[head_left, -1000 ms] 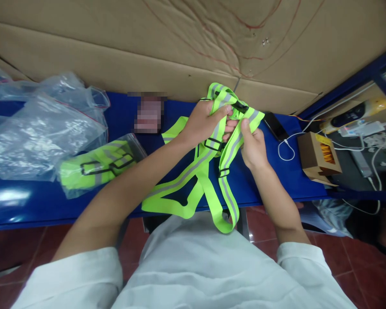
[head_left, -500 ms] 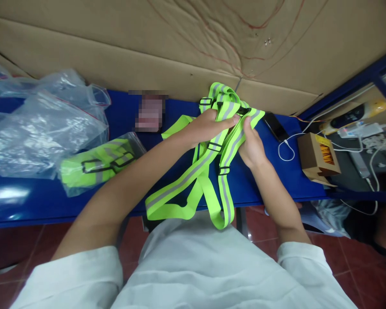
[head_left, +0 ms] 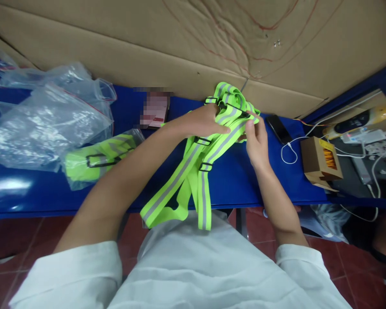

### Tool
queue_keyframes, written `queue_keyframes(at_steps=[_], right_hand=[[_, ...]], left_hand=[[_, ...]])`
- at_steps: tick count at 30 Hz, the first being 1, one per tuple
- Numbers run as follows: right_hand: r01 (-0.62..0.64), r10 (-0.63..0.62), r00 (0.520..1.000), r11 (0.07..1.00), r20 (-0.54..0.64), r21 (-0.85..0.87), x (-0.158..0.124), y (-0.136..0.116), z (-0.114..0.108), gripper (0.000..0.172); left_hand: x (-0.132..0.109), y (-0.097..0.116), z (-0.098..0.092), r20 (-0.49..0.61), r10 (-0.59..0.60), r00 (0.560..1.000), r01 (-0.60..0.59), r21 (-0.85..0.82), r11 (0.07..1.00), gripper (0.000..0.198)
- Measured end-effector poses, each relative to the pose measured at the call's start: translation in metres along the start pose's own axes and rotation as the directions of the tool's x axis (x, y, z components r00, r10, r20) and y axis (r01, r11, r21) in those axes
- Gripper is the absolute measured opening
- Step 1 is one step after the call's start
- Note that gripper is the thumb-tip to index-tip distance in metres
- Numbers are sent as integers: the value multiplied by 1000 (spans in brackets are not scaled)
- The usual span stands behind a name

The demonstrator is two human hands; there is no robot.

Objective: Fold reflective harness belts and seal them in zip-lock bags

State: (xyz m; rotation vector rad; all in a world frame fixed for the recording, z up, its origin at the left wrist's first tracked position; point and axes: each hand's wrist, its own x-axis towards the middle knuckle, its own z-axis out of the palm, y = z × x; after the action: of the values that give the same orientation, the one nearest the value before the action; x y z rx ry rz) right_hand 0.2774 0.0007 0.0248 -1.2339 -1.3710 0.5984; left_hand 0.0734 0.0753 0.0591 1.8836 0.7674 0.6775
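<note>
Both hands hold a neon-yellow reflective harness (head_left: 203,193) with grey stripes and black buckles, above the blue table (head_left: 231,184). My left hand (head_left: 209,121) is closed around the bunched straps near the upper buckles, its thumb lying over a strap. On the other side, my right hand (head_left: 256,139) pinches the straps' right end between thumb and fingers; some of its fingers are hidden behind the webbing. Two strap loops hang down over the table's front edge towards my shirt. Left of my left forearm lies another harness (head_left: 83,165), folded in a clear bag.
Several clear zip bags (head_left: 45,128) are piled at the left. A partly blurred phone-like object (head_left: 156,109) lies at the back. To the right are a black phone (head_left: 278,128) on a white cable and an open cardboard box (head_left: 318,161). A cardboard wall (head_left: 116,47) stands behind.
The hanging strap loops have swung left and drawn closer together. My right hand has shifted slightly along the straps, and the whole view has moved a little.
</note>
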Motion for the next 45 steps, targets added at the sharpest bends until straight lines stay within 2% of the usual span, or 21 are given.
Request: queue_keyframes(at_steps=[2,3,5,7,10,13,15,17,20,25,31,36,40,45], right_hand=[[145,-144,989,985,21,-96,2,-1,-3,56],[227,-218,973,962,73,-152,3,-2,-4,61],[353,-313,930,906,192,-235,2,-4,-6,57],[398,-343,910,881,235,-255,1,-5,-7,46],[317,-291,945,926,151,-203,-2,-4,-6,36],[177,-171,984,977,56,-116,-2,1,-3,37],[105,-103,994,993,27,-57,-1,4,-2,38],[51,-51,998,999,27,2,0,5,0,36],[-38,32,998,994,53,101,1,5,1,35],[-219,200,975,936,98,275,3,1,4,40],[-214,212,976,911,44,354,3,3,7,34],[-275,258,961,887,97,370,4,4,5,33],[-334,299,943,865,149,375,5,2,1,37],[-344,311,939,863,147,370,5,-3,-1,34]], left_hand=[[-3,4,-9,101,4,995,-10,52,999,54],[-5,6,-12,160,10,987,-21,73,997,56],[-6,8,-16,247,16,969,-44,109,993,57],[-6,8,-16,306,-27,952,-11,123,992,55],[-5,8,-10,304,-109,946,97,55,994,52],[-3,6,-1,241,-168,956,185,-51,981,53],[-2,3,4,263,-183,947,220,-118,968,55],[-2,1,7,309,-179,934,238,-163,957,55],[-2,1,6,320,-172,932,239,-184,954,50],[-4,2,9,354,-183,917,279,-243,929,41],[-2,-1,24,324,-143,935,256,-339,906,38],[-1,-1,26,295,-153,943,260,-369,893,40],[-2,-2,18,333,-130,934,229,-279,932,41],[0,-6,14,347,-177,921,259,-206,944,46]])
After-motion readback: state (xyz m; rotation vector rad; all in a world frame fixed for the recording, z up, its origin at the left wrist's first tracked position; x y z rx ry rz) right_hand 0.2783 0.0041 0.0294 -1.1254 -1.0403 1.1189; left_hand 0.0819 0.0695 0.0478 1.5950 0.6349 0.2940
